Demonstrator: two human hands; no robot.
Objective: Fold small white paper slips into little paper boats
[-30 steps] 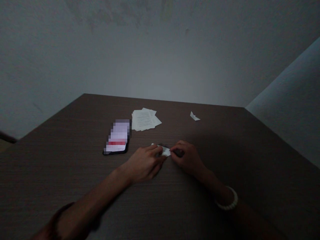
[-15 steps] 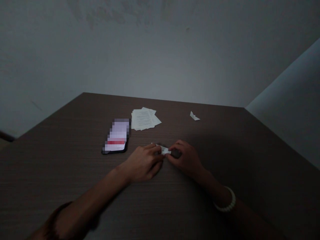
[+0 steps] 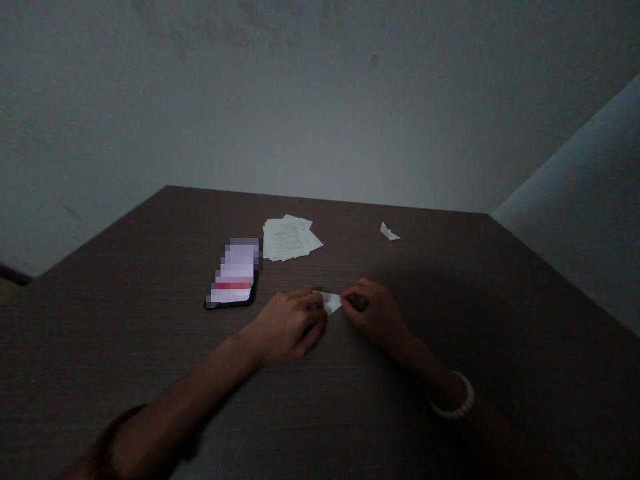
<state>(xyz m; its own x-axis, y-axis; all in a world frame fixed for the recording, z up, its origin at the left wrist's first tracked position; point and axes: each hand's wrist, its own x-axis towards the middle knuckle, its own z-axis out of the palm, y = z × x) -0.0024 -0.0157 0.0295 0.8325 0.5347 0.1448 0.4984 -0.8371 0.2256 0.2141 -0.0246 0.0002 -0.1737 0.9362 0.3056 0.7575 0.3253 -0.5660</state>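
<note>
A small folded piece of white paper (image 3: pixel 331 301) lies on the dark wooden table (image 3: pixel 150 347) between my two hands. My left hand (image 3: pixel 289 327) pinches its left end, fingers curled. My right hand (image 3: pixel 376 313), with a white bead bracelet (image 3: pixel 455 399) on the wrist, pinches the right end. Most of the paper is hidden under my fingers.
A phone (image 3: pixel 233 275) with a lit screen lies left of my hands. Behind it rests a small stack of printed paper sheets (image 3: pixel 290 238). A small folded paper shape (image 3: pixel 389 232) sits at the back right. Grey walls border the table's far and right edges.
My hands have shifted slightly on the folded paper, and the visible white part has changed shape a little. Nothing else on the table has moved.
</note>
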